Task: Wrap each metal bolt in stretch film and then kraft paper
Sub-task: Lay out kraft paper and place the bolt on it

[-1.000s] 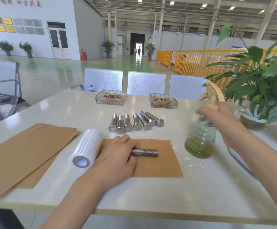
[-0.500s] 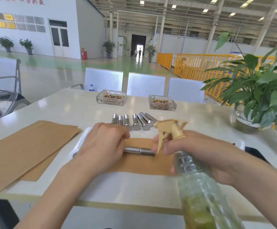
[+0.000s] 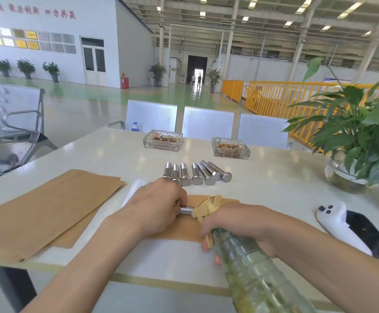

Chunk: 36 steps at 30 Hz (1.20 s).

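My left hand [image 3: 154, 205] grips a metal bolt [image 3: 185, 210] lying on a kraft paper sheet [image 3: 179, 229] in front of me. My right hand [image 3: 240, 224] holds a clear spray bottle [image 3: 251, 269] with a tan trigger head [image 3: 206, 205]; the nozzle sits right over the bolt. Several more bolts [image 3: 197, 173] lie in a row behind. The white stretch film roll [image 3: 134, 188] is mostly hidden behind my left hand.
A stack of kraft paper [image 3: 37, 211] lies at the left. Two glass ashtrays [image 3: 162, 140] stand at the back, a potted plant [image 3: 355, 141] at the right. A white device [image 3: 339, 220] rests near the right edge. Chairs stand beyond the table.
My right hand has brought the spray bottle from the right of the table down and in over the bolt. My left hand stays on the bolt.
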{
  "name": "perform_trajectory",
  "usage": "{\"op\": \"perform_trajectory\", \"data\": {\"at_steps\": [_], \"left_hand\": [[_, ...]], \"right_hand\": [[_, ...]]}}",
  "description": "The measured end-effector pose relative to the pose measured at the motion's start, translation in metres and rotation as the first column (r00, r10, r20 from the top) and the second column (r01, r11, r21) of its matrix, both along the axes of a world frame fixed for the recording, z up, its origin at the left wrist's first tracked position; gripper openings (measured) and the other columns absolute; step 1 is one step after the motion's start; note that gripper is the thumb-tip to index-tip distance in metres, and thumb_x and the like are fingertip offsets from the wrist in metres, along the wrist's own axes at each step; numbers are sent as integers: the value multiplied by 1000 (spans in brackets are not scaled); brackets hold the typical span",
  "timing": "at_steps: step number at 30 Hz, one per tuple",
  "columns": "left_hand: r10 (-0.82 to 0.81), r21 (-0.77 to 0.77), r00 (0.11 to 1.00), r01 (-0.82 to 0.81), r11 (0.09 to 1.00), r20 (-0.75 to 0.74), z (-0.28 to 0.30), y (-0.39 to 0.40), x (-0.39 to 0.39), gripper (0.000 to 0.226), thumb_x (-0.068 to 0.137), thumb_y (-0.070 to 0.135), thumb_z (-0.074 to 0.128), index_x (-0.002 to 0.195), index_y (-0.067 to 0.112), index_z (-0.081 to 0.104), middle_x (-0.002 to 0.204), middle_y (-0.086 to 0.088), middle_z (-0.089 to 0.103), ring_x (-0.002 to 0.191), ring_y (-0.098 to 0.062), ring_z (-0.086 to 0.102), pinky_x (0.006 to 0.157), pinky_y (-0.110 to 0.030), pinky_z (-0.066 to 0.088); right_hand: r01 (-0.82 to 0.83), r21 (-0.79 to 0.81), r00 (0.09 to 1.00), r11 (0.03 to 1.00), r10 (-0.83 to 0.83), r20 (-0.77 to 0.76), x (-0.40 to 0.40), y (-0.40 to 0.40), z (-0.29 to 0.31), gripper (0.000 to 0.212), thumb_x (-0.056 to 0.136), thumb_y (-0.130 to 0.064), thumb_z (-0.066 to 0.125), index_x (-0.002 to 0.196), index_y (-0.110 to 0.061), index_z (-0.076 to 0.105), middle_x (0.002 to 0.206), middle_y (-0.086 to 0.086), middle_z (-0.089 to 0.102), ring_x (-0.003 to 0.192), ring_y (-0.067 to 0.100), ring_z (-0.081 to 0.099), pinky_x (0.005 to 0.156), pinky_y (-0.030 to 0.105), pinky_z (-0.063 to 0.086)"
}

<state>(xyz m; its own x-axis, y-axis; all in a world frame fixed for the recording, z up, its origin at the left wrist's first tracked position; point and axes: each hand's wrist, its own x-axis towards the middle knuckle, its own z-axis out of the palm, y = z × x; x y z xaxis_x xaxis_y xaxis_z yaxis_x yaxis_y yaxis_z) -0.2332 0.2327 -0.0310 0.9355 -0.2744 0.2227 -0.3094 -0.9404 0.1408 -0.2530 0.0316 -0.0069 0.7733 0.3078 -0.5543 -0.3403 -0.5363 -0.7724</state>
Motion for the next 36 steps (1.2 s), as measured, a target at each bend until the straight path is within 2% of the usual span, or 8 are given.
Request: {"op": "perform_trajectory", "data": {"at_steps": [7,11,16,22,24,28,32,36], "left_hand": [[-14,-35,1000,13,999,-26,-1,-1,0,25,94,20,55,109,34,70,116,3,60,105,-23,62,89,-38,53],[-17,-51,1000,16,999,-21,-1,-2,1,26,94,19,55,109,32,71,114,3,61,104,-22,62,89,-38,53],[-29,-52,1000,29,998,-1,-3,-2,1,25,93,20,57,107,34,72,114,4,62,104,-19,61,88,-37,52],[-18,-43,1000,19,999,24,-4,0,1,24,92,21,57,106,35,71,113,7,63,103,-18,63,87,-34,52],[-13,-35,999,14,999,38,-4,0,2,24,92,22,57,107,35,71,112,8,64,103,-17,63,86,-32,52],[-14,-58,999,16,998,32,-5,-1,3,24,93,20,59,106,34,72,110,8,65,102,-16,63,86,-31,52],[-5,-57,999,7,998,37,-5,-2,4,24,92,20,59,104,36,72,110,8,65,102,-17,62,87,-32,52],[4,-55,999,-2,998,39,-6,-2,5,23,92,22,60,103,37,72,108,9,65,101,-16,62,83,-29,50]], "right_hand": [[85,-12,996,996,-84,36,12,-2,5,40,63,-12,70,99,4,72,92,22,77,53,35,70,54,36,59],[71,-15,994,997,-69,80,6,-10,9,20,73,-12,67,85,3,69,62,16,68,51,31,69,47,29,55],[91,-38,993,995,-87,78,-5,-13,4,33,80,-5,71,110,8,66,80,17,75,52,32,68,47,29,54],[93,-95,984,991,-77,158,-11,-20,-6,27,71,-9,71,96,-3,62,67,15,63,56,29,69,52,33,57],[7,-143,984,990,19,180,-21,-19,-13,14,79,-11,74,88,-8,64,78,11,62,59,24,68,73,45,63],[162,22,949,987,-162,269,-43,-24,-24,31,64,-26,77,93,-19,69,101,14,68,64,34,73,69,41,59],[132,-74,886,988,-84,456,-67,-15,-28,24,66,-37,62,86,-22,62,76,-2,62,74,34,74,76,46,60],[126,-37,895,991,-98,434,-68,-6,-29,21,73,-31,62,86,-17,57,72,-6,55,83,40,72,81,48,58]]}}
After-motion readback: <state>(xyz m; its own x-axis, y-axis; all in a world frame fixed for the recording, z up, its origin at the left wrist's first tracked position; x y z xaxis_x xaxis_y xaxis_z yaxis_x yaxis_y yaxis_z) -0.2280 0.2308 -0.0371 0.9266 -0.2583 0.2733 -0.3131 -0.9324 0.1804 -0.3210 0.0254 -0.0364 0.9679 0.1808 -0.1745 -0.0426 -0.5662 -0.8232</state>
